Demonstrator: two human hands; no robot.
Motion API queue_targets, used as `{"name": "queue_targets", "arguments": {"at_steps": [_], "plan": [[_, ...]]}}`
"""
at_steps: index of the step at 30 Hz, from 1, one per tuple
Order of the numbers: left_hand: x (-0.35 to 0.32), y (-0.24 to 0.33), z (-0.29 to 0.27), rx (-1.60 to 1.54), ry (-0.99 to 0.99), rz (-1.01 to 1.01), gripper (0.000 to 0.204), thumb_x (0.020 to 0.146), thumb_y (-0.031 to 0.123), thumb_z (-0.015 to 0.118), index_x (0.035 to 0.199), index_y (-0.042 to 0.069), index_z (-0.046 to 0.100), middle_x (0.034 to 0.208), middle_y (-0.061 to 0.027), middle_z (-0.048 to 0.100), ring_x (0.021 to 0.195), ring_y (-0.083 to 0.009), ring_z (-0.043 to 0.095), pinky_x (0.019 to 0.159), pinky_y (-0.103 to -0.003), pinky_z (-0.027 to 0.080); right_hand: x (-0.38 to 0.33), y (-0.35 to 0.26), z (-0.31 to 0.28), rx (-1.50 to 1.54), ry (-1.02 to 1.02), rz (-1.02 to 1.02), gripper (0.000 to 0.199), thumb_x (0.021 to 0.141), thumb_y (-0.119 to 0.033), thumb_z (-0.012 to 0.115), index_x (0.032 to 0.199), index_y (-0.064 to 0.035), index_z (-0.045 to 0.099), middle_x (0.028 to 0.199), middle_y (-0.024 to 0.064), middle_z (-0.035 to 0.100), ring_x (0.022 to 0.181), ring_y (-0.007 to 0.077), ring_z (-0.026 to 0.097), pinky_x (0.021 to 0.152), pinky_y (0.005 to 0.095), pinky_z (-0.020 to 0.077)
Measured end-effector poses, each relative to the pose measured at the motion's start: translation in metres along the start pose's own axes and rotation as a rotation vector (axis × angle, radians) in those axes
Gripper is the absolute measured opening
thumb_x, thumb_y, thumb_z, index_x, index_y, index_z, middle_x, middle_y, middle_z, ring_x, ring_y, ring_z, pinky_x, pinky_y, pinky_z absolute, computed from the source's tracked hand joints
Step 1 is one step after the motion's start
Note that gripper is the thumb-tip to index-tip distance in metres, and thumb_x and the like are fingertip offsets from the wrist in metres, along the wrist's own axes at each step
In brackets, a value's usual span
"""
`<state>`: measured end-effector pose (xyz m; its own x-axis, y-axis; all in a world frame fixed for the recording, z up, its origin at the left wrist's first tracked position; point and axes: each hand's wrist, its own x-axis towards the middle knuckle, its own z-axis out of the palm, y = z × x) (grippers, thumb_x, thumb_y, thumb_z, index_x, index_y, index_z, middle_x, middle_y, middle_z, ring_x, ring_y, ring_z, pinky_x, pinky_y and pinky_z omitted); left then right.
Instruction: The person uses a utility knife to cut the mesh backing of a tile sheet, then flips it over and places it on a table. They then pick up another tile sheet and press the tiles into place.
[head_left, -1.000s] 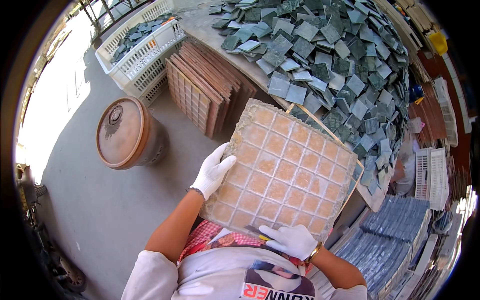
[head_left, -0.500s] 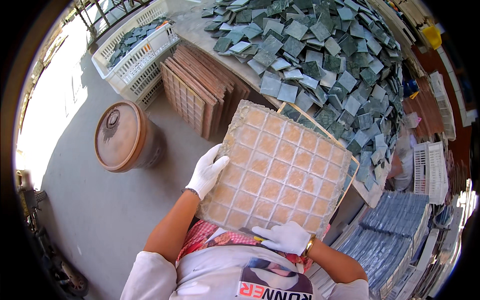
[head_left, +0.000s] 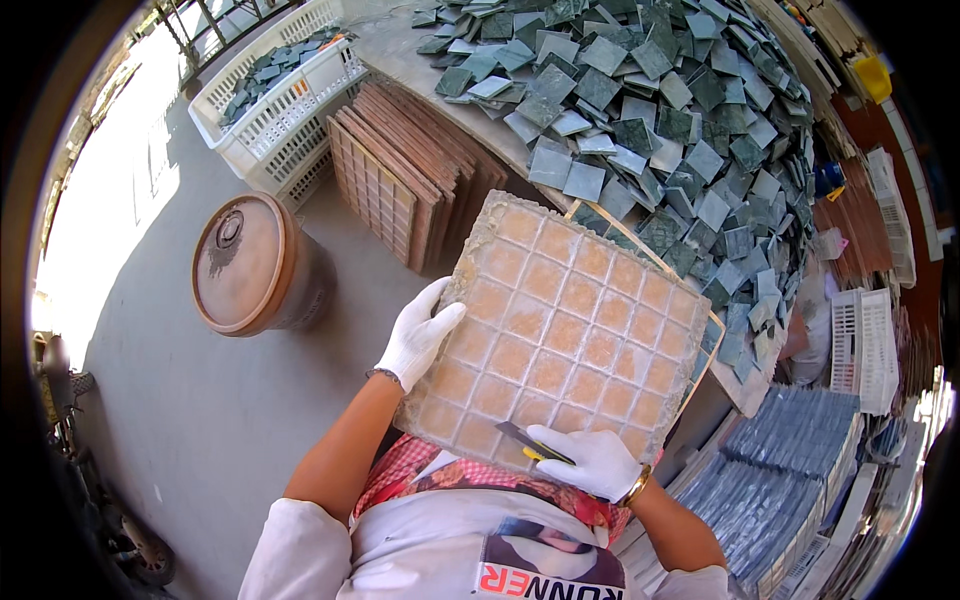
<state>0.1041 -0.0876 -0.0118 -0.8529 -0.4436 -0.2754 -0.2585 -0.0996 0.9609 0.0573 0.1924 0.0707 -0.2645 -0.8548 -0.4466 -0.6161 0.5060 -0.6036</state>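
Observation:
A square gridded board (head_left: 560,330) with pale orange-brown cells and a rough grey rim tilts in front of my body. My left hand (head_left: 418,338), in a white glove, is closed on its left edge, with the thumb on the face. My right hand (head_left: 592,462), also gloved, is closed around a utility knife (head_left: 537,443) with a yellow-and-black handle and a flat grey blade. The blade lies over the board's lower edge; whether it touches the surface I cannot tell. A thin wooden frame (head_left: 632,238) shows behind the board's right side.
Green-grey stone tiles (head_left: 640,110) lie heaped on a table beyond the board. To the left stand a lidded brown bucket (head_left: 245,265), leaning gridded boards (head_left: 385,190) and white crates (head_left: 290,135) holding tiles. Stacked blue-grey sheets (head_left: 765,480) are at lower right.
My right hand has risen from the board's bottom edge onto its lower face, and more of the knife blade shows. My left hand keeps its hold; the view has shifted slightly.

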Motion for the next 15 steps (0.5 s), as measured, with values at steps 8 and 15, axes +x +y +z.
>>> {"name": "queue_targets", "arguments": {"at_steps": [8, 15], "plan": [[0.001, -0.008, -0.005, -0.087, -0.064, -0.064, 0.047, 0.091, 0.018, 0.058, 0.133, -0.002, 0.049, 0.114, -0.0044, 0.060, 0.103, -0.0111, 0.053, 0.092, -0.025, 0.041, 0.010, -0.008, 0.001, -0.184, -0.330, -0.053, 0.049, 0.094, -0.044, 0.046, 0.138, -0.0229, 0.041, 0.079, 0.0131, 0.066, 0.065, 0.0330, 0.064, 0.053, 0.0441, 0.0481], [0.001, -0.011, -0.004, -0.047, -0.060, -0.013, 0.044, 0.093, 0.019, 0.056, 0.131, -0.002, 0.050, 0.112, -0.0062, 0.062, 0.103, -0.0125, 0.054, 0.093, -0.027, 0.041, 0.048, -0.037, 0.002, -0.185, -0.073, -0.006, 0.048, 0.093, -0.042, 0.049, 0.136, -0.0222, 0.042, 0.076, 0.0132, 0.065, 0.065, 0.0320, 0.065, 0.050, 0.0451, 0.0469]]}}
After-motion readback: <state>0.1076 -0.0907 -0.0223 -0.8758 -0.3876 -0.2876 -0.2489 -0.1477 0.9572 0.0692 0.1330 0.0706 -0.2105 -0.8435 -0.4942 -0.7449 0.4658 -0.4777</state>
